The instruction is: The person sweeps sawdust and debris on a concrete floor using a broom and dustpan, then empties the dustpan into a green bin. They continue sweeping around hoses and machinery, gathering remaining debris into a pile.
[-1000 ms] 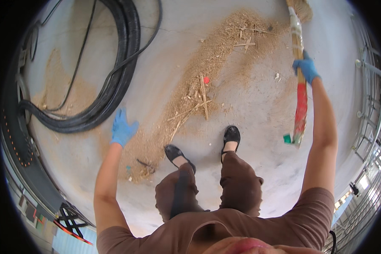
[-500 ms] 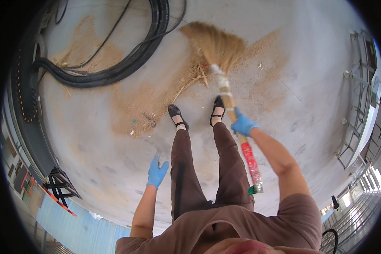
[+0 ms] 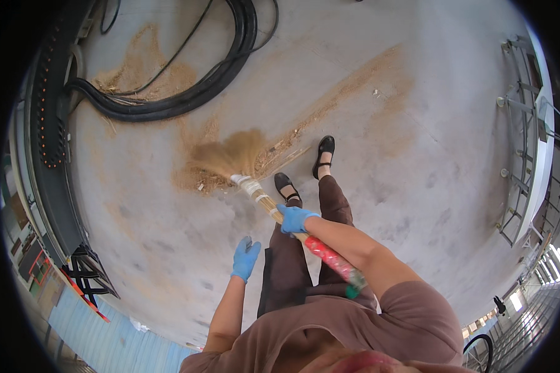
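My right hand (image 3: 294, 219), in a blue glove, is wrapped round the handle of a straw broom (image 3: 262, 198). The broom slants across my legs; its red-wrapped lower handle passes under my right forearm. Its bristles, blurred by motion, lie over a patch of sawdust (image 3: 190, 177) on the floor, ahead and to the left of my feet. My left hand (image 3: 246, 258), also blue-gloved, hangs beside my left leg with thumb and fingers apart, touching nothing. Wood slivers (image 3: 284, 163) lie among the dust between the bristles and my shoes.
Thick black hoses (image 3: 162, 110) curve over the floor at far left, with more sawdust (image 3: 146, 65) inside their bend. A long dark machine rail (image 3: 48, 137) runs along the left. Metal frames (image 3: 521, 137) stand at right. A dust streak (image 3: 348, 87) stretches toward the far right.
The broom head has swung from the far middle to the left and nearer, my right hand moving left with the handle. My left foot has shifted. My left hand stays off the broom.
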`<state>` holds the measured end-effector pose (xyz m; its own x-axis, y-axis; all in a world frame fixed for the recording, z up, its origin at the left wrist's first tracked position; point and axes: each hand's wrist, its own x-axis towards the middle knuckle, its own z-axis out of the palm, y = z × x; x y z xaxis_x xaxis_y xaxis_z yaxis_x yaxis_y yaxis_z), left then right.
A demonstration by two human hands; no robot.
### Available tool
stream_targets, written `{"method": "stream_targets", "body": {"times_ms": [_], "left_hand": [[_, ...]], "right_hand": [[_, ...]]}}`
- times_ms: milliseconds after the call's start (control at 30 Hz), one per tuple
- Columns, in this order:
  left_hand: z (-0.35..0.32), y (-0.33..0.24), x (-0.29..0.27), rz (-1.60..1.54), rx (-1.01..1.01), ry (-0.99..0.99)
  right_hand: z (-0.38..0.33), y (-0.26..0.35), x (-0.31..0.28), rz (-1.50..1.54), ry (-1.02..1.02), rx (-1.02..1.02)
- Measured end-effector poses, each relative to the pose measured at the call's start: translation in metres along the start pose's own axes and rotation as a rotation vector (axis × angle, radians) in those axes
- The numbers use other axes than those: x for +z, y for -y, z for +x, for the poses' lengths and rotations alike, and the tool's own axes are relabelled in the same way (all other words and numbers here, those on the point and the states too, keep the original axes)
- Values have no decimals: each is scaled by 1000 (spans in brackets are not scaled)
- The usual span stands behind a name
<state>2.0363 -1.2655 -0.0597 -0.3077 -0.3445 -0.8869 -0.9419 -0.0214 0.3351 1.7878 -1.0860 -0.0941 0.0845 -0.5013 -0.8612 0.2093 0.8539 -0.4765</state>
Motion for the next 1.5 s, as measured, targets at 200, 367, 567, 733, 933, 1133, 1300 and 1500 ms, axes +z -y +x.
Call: {"method": "stream_targets", "body": {"times_ms": [200,367,567,733,933,1133,1300,1500], "left_hand": [[-16,8,8,-130,-46,-27],[-31,9,56,-209,-241,-30],[-61,-12,126,-331,-245,45],[-70,-32,141,-536,-303,56],[-61,-58,124,-499,-433,43],[-51,-95,112,-469,-381,57],[-47,-123,128,-370,-311,77],[-54,-141,168,-326,-305,174]], "right_hand": [[-108,-27,-50,-264,-228,27],[-124,-87,-157,-308,-565,184],[-56,-122,-295,-98,-868,177],[27,-110,-284,69,-670,190],[40,-83,-121,-392,-306,89],[-20,-55,-87,-240,-116,-50],[-130,-117,-130,-97,-238,-90],[-223,-248,-261,128,-636,176]]}}
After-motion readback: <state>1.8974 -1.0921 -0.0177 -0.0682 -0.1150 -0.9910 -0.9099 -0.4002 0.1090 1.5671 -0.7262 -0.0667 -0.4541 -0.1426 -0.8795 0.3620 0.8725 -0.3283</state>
